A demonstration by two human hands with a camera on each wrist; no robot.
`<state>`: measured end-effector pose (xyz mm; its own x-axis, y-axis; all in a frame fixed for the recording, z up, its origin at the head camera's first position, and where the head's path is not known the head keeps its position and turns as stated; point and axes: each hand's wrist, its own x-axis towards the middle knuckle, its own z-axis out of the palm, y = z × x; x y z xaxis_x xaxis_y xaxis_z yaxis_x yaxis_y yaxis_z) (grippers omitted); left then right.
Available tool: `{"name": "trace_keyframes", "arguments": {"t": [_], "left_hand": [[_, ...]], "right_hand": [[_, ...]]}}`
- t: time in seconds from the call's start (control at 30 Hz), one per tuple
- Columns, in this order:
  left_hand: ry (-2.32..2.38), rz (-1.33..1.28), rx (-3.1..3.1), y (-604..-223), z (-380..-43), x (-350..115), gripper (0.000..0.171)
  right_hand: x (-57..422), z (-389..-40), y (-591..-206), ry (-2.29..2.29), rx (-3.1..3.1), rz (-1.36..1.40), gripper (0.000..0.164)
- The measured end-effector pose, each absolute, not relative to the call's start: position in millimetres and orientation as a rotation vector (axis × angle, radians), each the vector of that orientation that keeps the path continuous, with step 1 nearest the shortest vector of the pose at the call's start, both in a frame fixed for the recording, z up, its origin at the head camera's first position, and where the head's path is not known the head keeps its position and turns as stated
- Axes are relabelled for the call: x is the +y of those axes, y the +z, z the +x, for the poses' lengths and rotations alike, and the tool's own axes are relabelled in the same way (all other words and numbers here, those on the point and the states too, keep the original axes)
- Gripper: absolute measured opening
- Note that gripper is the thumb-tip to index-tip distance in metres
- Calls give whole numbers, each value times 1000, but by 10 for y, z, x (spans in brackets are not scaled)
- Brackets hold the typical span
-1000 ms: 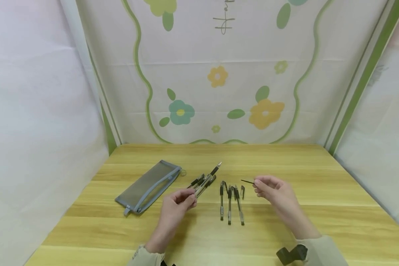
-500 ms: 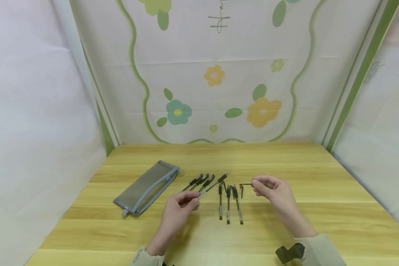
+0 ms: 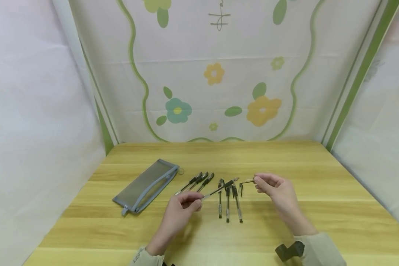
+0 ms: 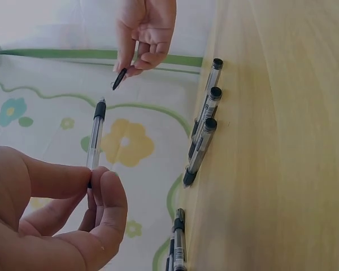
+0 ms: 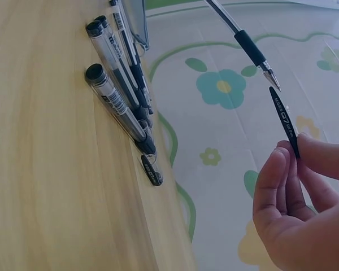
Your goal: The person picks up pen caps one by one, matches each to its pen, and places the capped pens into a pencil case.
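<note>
My left hand (image 3: 181, 212) pinches a clear gel pen (image 3: 217, 191) by its rear end. The pen has a black grip, and its bare metal tip points toward the right hand. Between thumb and fingertips, my right hand (image 3: 279, 194) holds a pen cap (image 5: 283, 121) with a black clip. In the right wrist view, a small gap separates the pen's tip from the cap. Below the held pen lie three pens (image 3: 228, 208) side by side. A loose cap (image 3: 241, 189) lies by them. Farther left lie three capped pens (image 3: 204, 181), partly behind the left hand.
A grey mesh pencil pouch (image 3: 141, 184) with a blue zip edge lies at the left of the wooden table (image 3: 286, 159). White cloth walls (image 3: 193, 44) printed with flowers stand at the back and both sides.
The left hand has lowered the pen and swung its tip rightward, closer to the cap. The right hand stays nearly in place, with the cap slightly turned.
</note>
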<state>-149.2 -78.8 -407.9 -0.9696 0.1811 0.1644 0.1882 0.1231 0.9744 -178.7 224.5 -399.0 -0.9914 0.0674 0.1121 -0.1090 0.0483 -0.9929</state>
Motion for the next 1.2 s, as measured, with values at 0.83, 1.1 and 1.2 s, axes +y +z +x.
{"name": "trace_keyframes", "arguments": {"t": [0.83,1.1,1.2], "left_hand": [[-1946,-422,-2412,-4096,-1490,-767,15],[-2025,-382,-2310,-4087,-1492,-764,17],[-2097,-318,-2250,-4070,-1489,-756,17]], "right_hand": [[2194,-1774,-3998,2032,-2230,163,33],[2141,-1754,-4011,2059,-2263,241,33],[2133,-1743,-4011,2095,-2242,263,32]]}}
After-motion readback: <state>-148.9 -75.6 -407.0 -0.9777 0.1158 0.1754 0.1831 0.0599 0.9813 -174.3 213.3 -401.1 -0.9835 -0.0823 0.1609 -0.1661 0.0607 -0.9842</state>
